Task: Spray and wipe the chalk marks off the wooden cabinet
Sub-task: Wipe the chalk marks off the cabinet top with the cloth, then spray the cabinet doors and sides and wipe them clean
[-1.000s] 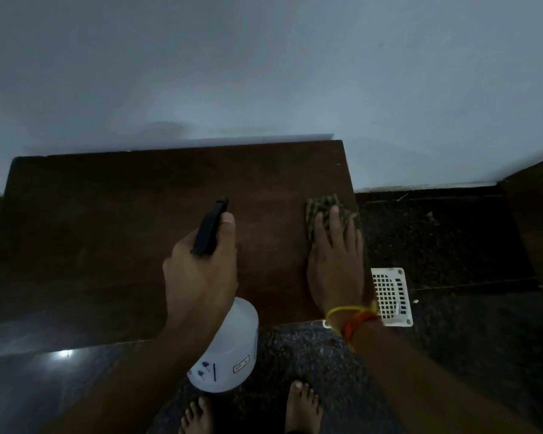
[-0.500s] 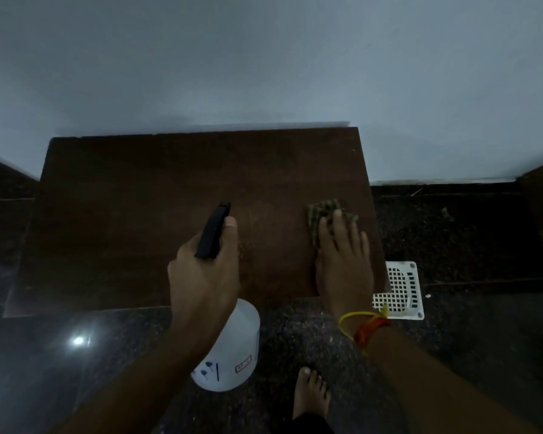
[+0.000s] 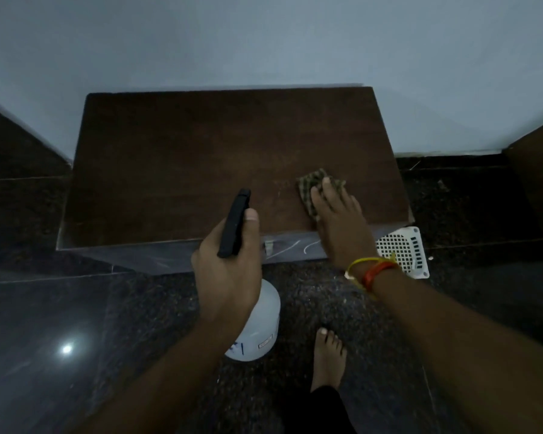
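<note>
Now, in the head view, your right hand [image 3: 337, 223] lies with straight fingers pressed flat on the checked cloth [image 3: 314, 189], holding it against the top of the wooden cabinet [image 3: 201, 158] near its front right corner. Your left hand [image 3: 229, 270] grips the spray bottle [image 3: 257, 327], fingers curled round the neck and thumb resting by the black nozzle [image 3: 235, 223], with the white body hanging over the floor just in front of the cabinet.

Compared with a second ago, your view has pulled back and tilted, so the cabinet's front edge [image 3: 170, 249] now shows. White chalk marks [image 3: 295, 245] streak that edge between your two hands. The cloth has barely moved across the top, where only faint smudges show near it. That suggests the top is mostly done and the front face still needs spraying and wiping.

A white vent grille [image 3: 402, 249] lies on the floor beside your right wrist.
</note>
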Motion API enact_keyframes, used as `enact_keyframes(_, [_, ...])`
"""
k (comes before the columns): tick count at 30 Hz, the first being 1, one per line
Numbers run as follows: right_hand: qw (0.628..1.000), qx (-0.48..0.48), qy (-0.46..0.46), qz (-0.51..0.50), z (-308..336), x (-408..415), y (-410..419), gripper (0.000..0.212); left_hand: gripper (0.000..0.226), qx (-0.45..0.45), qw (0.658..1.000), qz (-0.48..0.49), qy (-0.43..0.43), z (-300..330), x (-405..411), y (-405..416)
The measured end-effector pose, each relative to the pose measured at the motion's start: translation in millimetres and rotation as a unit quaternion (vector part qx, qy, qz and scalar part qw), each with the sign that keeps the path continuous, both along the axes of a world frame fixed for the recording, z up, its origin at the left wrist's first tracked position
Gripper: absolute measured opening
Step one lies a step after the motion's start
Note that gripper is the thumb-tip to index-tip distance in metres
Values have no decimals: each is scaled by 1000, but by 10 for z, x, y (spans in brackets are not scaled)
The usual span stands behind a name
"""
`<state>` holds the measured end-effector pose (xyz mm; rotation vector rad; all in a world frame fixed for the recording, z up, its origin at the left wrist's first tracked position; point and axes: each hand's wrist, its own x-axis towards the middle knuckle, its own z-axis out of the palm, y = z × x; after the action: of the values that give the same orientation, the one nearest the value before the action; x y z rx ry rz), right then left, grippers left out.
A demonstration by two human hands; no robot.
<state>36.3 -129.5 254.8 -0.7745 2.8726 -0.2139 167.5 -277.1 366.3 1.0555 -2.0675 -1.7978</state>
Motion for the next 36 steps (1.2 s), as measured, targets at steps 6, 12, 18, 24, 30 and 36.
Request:
enact_keyframes(6, [988,22,11,-155,82,-147,515,58,44,-17,1000,-12,20,-102,447,-131])
enact_keyframes(12, [979,-6,57,-195,-19,-51,273,58,42,-19,999,0,28,-350,560,-14])
enact_keyframes(18, [993,-58,89,-57,-137,165,-7,51,49,-33,998,4,54,-692,448,296])
enact_keyframes(24, [981,-61,136,-125,-173,-154,555,57,50,-48,995,-24,89,-960,451,364])
enact_keyframes(30, [958,-103,186,-192,-286,-333,936,69,53,-60,989,-31,136,-1302,471,299])
enact_keyframes(36, [921,-196,249,-226,-469,-233,920,51,52,-44,980,-32,192,-1735,495,359])
